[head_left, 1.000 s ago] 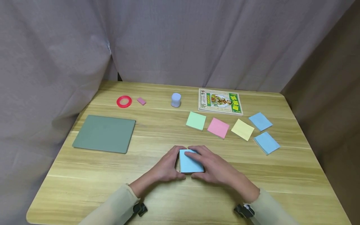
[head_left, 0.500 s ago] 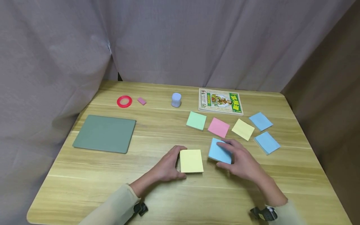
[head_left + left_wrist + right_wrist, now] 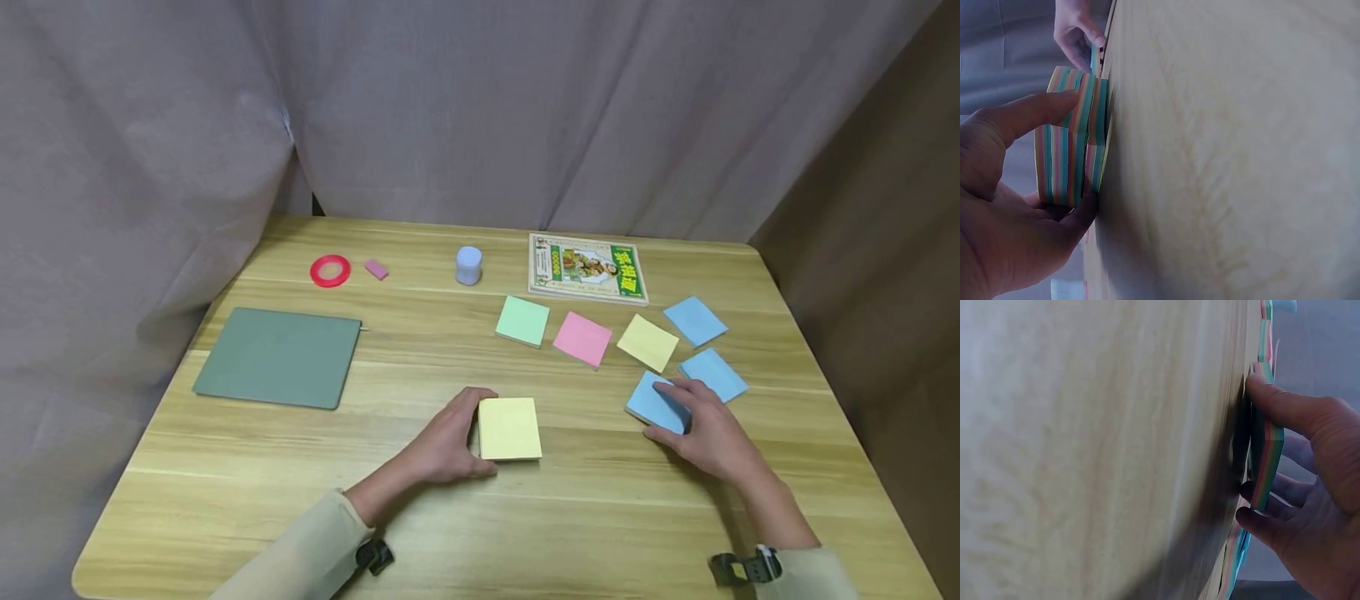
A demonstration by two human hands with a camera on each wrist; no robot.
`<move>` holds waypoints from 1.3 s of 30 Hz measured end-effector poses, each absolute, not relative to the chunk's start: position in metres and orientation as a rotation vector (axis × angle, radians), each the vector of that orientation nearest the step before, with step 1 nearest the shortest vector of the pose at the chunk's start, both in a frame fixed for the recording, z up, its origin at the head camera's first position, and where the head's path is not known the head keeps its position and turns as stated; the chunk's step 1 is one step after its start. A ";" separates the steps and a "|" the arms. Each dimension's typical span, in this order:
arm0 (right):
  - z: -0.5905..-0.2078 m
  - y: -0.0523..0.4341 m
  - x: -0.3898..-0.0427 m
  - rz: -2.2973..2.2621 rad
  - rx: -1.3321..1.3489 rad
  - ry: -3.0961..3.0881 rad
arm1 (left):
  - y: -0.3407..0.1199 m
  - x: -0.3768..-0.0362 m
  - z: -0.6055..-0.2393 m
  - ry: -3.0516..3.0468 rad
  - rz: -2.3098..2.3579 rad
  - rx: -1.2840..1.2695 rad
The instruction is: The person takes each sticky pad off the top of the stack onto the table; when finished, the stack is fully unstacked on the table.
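Gripping a blue pad (image 3: 651, 407), the right hand (image 3: 708, 433) holds it toward the right edge of the surface (image 3: 585, 533), while the left hand (image 3: 447, 442) clasps a yellow-topped stack (image 3: 510, 429) near the middle, probably steadying its uneven layers.

Left sleeve (image 3: 296, 550): pale grey-green, plain cloth, loosely creased, ending above the wrist.
Left wrist device (image 3: 375, 556): small, black, blocky, by the cuff.
Left hand (image 3: 448, 439): bare, as is the wrist.
Right sleeve (image 3: 808, 575): same pale grey-green.
Right wrist device (image 3: 746, 567): black, with a yellowish patch and a small whitish spot; finer markings too small to read.
Right hand (image 3: 708, 432): bare.
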State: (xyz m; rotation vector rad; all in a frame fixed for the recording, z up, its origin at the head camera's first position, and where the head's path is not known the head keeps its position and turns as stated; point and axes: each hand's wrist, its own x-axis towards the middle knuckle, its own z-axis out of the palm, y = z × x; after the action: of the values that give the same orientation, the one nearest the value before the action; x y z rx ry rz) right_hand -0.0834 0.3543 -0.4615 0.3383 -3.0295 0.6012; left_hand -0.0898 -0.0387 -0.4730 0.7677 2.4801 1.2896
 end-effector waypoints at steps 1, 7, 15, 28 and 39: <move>-0.462 0.355 -0.084 0.599 0.338 -3.027 | -0.039 -0.090 -0.473 2.482 1.289 0.768; -0.462 0.357 -0.085 0.586 0.327 -3.055 | -0.039 -0.090 -0.472 2.479 1.291 0.763; -0.458 0.355 -0.084 0.561 0.345 -3.059 | -0.040 -0.090 -0.471 2.480 1.293 0.770; -0.427 0.296 -0.087 0.580 0.633 -2.961 | -0.040 -0.090 -0.472 2.482 1.290 0.773; -0.430 0.201 -0.081 0.677 1.118 -2.982 | -0.040 -0.091 -0.474 2.472 1.278 0.769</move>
State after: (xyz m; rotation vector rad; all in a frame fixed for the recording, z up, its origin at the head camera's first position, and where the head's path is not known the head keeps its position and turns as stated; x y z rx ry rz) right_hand -0.0808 0.2011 -0.4296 1.1182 -2.9821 0.6768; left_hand -0.0905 -0.0402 -0.4735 0.7691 2.4721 1.2783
